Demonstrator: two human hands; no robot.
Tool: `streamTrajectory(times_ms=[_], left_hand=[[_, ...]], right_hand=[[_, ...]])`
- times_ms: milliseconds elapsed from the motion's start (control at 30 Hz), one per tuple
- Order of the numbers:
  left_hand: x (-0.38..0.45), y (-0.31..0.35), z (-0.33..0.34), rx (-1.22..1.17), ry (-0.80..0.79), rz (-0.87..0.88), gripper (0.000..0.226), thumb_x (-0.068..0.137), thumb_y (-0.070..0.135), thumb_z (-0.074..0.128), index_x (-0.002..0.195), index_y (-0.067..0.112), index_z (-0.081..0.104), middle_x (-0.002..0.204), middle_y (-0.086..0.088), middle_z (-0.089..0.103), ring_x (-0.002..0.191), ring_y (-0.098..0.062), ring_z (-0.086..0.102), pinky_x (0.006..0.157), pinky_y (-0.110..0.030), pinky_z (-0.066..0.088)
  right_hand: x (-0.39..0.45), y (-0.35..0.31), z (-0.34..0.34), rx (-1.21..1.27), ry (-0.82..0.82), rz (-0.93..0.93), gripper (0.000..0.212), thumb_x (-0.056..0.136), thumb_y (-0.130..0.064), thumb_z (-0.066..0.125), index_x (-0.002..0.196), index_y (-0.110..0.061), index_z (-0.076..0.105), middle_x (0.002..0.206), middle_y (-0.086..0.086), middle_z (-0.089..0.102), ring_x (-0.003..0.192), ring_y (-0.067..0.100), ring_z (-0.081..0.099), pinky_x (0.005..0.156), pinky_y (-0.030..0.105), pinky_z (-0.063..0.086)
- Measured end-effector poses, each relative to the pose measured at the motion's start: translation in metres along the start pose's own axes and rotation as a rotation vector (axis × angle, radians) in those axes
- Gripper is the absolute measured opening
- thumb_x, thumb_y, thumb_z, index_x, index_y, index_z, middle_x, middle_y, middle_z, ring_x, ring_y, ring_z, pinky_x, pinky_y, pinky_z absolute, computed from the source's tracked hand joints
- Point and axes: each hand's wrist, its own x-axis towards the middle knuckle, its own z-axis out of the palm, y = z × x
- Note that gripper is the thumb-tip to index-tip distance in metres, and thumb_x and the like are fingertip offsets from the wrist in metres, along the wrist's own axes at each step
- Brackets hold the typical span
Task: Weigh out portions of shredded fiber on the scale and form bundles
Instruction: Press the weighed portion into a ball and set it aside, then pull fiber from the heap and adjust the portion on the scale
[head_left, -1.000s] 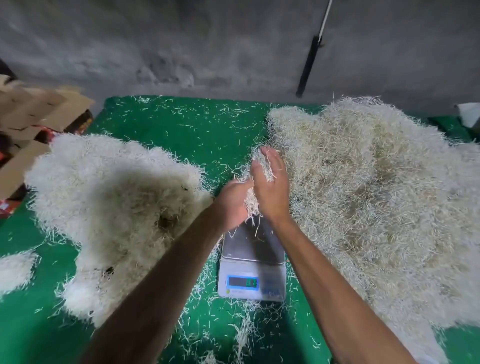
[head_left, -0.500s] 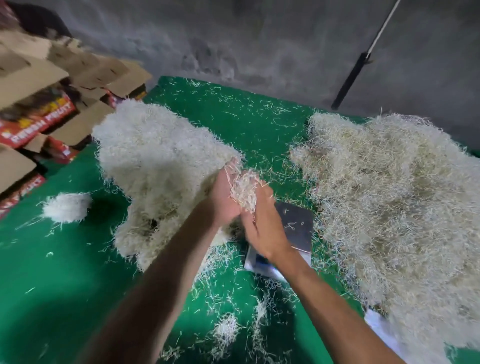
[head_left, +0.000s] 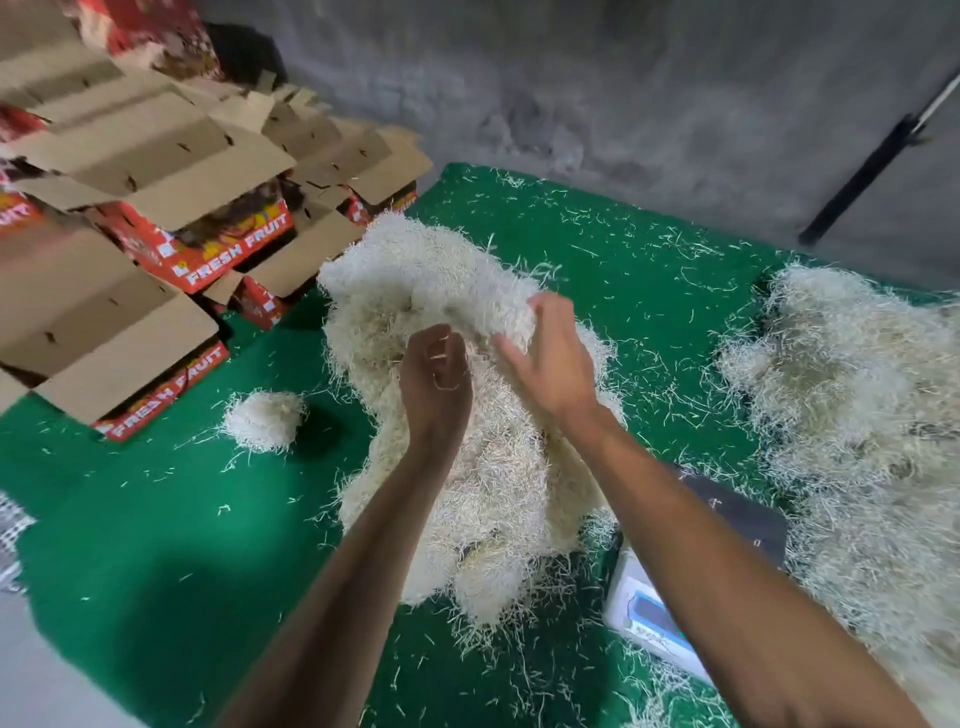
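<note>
A person's two bare arms reach over a green mat (head_left: 156, 519) spread on the floor, toward a tall white pile of shredded fiber (head_left: 431, 291) near the mat's middle. The left hand (head_left: 435, 382) hangs over the pile's centre with fingers curled loosely inward; a few loose strands cling to the palm and fingers, and motion blur makes it hard to say whether this grip pinches anything more than those strands. The right hand (head_left: 550, 358) lies just beside it, fingers spread and bent over a clump at the pile's upper right flank, the thumb toward the left hand, so that the fiber sits under and in front of the fingertips rather than enclosed by them.

A small separate bundle (head_left: 265, 420) lies on the mat to the left of the pile, apart from it. A larger, yellower heap of fiber (head_left: 857, 415) covers the mat's right edge. Between the heap and the white pile, a digital scale (head_left: 737, 512) sits partly hidden under the right forearm, its dark platform bare but for a strand or two. Stray strands litter the mat. At the mat's far left corner stand open cardboard boxes (head_left: 171, 249) printed "FRESH FRUIT". A grey wall (head_left: 623, 93) rises behind.
</note>
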Motion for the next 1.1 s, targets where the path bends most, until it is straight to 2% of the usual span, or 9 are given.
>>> streamTrajectory(times_ms=[100,167,267,367,633,733,833,967,1100], left_hand=[[-0.001,0.0,0.004,0.049,-0.071,0.085,0.008,0.1,0.015,0.057,0.102,0.01,0.064,0.084,0.003,0.068,0.072,-0.008,0.063,0.063,-0.028,0.054],[-0.004,0.005,0.016,0.115,-0.197,0.139,0.011,0.095,0.011,0.055,0.09,0.008,0.064,0.077,-0.001,0.067,0.065,-0.015,0.061,0.054,-0.033,0.051],[-0.023,0.016,0.046,0.264,-0.341,0.223,0.025,0.097,0.023,0.055,0.078,0.011,0.067,0.072,0.002,0.069,0.061,-0.013,0.065,0.05,-0.031,0.051],[-0.056,0.021,0.087,0.201,-0.445,0.134,0.013,0.095,0.027,0.062,0.088,0.022,0.071,0.077,0.008,0.074,0.065,-0.011,0.07,0.057,-0.029,0.056],[-0.175,0.001,0.237,0.194,-0.874,0.123,0.018,0.097,0.02,0.066,0.114,0.016,0.072,0.102,0.004,0.075,0.084,-0.005,0.066,0.085,-0.028,0.056],[-0.218,-0.004,0.294,0.284,-1.07,0.108,0.023,0.098,0.021,0.066,0.121,0.02,0.069,0.114,0.007,0.071,0.086,0.005,0.06,0.088,-0.018,0.051],[-0.247,-0.014,0.341,0.333,-1.169,0.062,0.029,0.098,0.017,0.064,0.127,0.018,0.064,0.121,0.008,0.065,0.099,-0.001,0.06,0.102,-0.026,0.049],[-0.271,-0.052,0.392,0.498,-1.252,0.013,0.044,0.099,0.015,0.06,0.141,0.026,0.052,0.14,0.003,0.056,0.093,-0.001,0.059,0.09,-0.02,0.049],[-0.291,-0.096,0.411,0.773,-1.268,0.082,0.04,0.099,0.015,0.057,0.138,0.02,0.055,0.143,-0.004,0.052,0.126,-0.021,0.054,0.111,-0.048,0.044]], right_hand=[[-0.012,0.02,0.012,-0.151,-0.291,0.062,0.073,0.098,-0.062,0.054,0.155,-0.024,0.03,0.156,0.005,0.037,0.105,0.018,0.063,0.093,0.047,0.056],[-0.018,0.03,0.0,-0.039,-0.186,0.053,0.076,0.095,-0.074,0.046,0.156,-0.031,0.028,0.149,-0.003,0.044,0.086,0.003,0.059,0.071,0.028,0.051],[-0.035,0.046,-0.031,0.051,-0.083,0.071,0.072,0.093,-0.067,0.056,0.155,-0.039,0.03,0.154,-0.009,0.042,0.11,0.002,0.057,0.093,0.033,0.052],[-0.064,0.079,-0.071,0.031,-0.057,0.143,0.066,0.098,-0.041,0.064,0.156,-0.032,0.034,0.159,-0.002,0.042,0.132,0.018,0.053,0.109,0.05,0.048],[-0.192,0.212,-0.175,-0.066,0.188,0.504,0.061,0.101,-0.032,0.062,0.155,-0.015,0.039,0.152,0.011,0.05,0.137,0.03,0.05,0.108,0.048,0.045],[-0.223,0.261,-0.203,-0.118,0.166,0.593,0.07,0.098,-0.039,0.067,0.156,-0.014,0.038,0.152,0.013,0.049,0.135,0.031,0.051,0.106,0.046,0.046],[-0.238,0.308,-0.217,-0.17,0.086,0.619,0.077,0.093,-0.041,0.072,0.155,-0.012,0.038,0.152,0.015,0.049,0.135,0.034,0.05,0.11,0.051,0.045],[-0.261,0.371,-0.197,-0.329,-0.081,0.638,0.06,0.089,-0.032,0.074,0.141,-0.01,0.053,0.142,0.014,0.056,0.127,0.033,0.057,0.114,0.058,0.04],[-0.295,0.389,-0.148,-0.148,-0.016,0.749,0.035,0.102,-0.017,0.052,0.136,-0.008,0.056,0.137,0.012,0.054,0.129,0.03,0.049,0.112,0.047,0.042]])
